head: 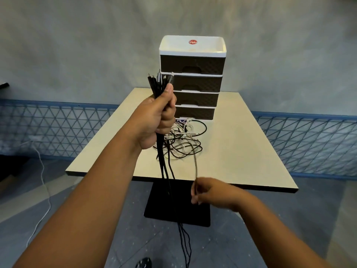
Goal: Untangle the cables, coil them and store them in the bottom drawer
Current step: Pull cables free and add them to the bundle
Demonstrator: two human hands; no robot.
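Left hand [156, 120] grip fully closed, fist around bundle of black cables [160, 82], plugs up. Right hand [210, 191] grip pinches one thin cable [196, 165]. Tangled pile [183, 140] on desk [241, 151], drawer unit [193, 78] at 12 o'clock, drawers closed.

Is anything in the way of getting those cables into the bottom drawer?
Yes. The bottom drawer is shut, and a tangled pile of cables lies on the table right against its front. The left hand grips a bundle of black cables above it; the right hand pinches one strand.
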